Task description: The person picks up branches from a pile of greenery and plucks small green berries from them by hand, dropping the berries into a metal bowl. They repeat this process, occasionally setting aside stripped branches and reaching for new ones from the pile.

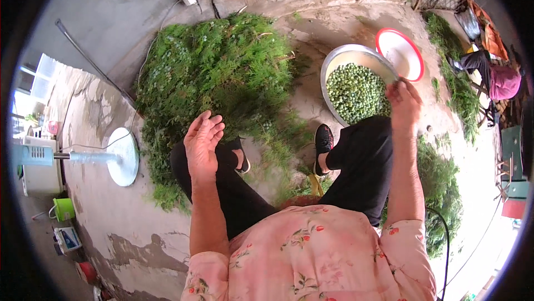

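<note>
My left hand [202, 141] hovers palm up over my left knee, fingers apart and nothing in it, at the near edge of a big heap of green leafy branches [219, 70]. My right hand [404, 103] is raised at the right rim of a large metal basin [337, 59] filled with small green round fruits [357, 92]. Its fingers are curled together; whether they hold anything is too small to tell. I sit with black trousers and black shoes [322, 140] on the concrete ground.
A white basin with a red rim [401, 52] leans behind the metal one. More green branches [445, 190] lie at the right. A standing fan's round base [123, 156] and white head [39, 165] are at the left, with a green cup [64, 209]. A person sits at the far right [500, 78].
</note>
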Demonstrator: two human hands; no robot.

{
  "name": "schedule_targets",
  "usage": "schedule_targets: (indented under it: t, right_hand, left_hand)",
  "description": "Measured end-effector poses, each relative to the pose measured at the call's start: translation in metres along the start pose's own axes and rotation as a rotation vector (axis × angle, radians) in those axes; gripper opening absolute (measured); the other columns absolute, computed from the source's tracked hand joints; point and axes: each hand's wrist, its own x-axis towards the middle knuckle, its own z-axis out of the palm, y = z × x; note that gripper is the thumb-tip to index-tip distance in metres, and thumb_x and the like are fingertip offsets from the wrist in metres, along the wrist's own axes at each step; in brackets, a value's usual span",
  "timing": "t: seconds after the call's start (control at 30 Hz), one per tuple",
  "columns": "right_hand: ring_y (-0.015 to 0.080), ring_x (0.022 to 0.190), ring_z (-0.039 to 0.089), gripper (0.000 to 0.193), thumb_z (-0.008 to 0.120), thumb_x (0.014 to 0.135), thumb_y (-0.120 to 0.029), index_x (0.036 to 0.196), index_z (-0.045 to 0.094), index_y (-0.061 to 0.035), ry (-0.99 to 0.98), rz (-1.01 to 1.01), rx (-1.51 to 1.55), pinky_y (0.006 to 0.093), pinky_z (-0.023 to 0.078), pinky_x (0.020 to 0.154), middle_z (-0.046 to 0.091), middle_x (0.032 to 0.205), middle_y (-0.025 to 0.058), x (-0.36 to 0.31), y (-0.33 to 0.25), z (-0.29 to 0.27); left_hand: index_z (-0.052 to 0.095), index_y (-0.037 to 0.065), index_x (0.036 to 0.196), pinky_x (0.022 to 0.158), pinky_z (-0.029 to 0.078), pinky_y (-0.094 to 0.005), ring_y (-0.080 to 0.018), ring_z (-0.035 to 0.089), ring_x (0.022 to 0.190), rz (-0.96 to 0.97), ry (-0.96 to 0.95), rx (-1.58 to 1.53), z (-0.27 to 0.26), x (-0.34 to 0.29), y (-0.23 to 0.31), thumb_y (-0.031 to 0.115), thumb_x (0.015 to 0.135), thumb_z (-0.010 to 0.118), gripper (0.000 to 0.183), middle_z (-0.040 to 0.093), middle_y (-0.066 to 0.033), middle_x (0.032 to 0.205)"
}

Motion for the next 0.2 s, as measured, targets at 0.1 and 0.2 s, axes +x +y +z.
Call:
schedule_targets:
  t: [0.1,0.2]
  right_hand:
    - [0.0183,0.070,0.060,0.023,0.052,0.086,-0.006,0.105,0.056,0.0063,-0.145,0.030,0.012,0.0287,0.050,0.065,0.061,0.085,0.0105,-0.021,0.004,0.056]
    - [0.0178,0.070,0.060,0.023,0.052,0.086,-0.006,0.105,0.056,0.0052,-0.214,0.121,0.067,0.0289,0.050,0.065,0.062,0.084,0.0110,-0.050,0.004,0.105]
  left_hand:
    - [0.054,0.002,0.111,0.075,0.047,-0.0295,-0.0188,0.060,0.083,0.010,-0.043,-0.029,-0.001,0.000,0.006,0.019,0.084,0.061,0.032,0.062,-0.0116,0.098]
    - [0.050,0.002,0.116,0.081,0.045,-0.0309,-0.0191,0.058,0.089,-0.016,0.007,-0.047,-0.004,0.007,0.016,0.020,0.084,0.061,0.038,0.061,-0.0108,0.102]
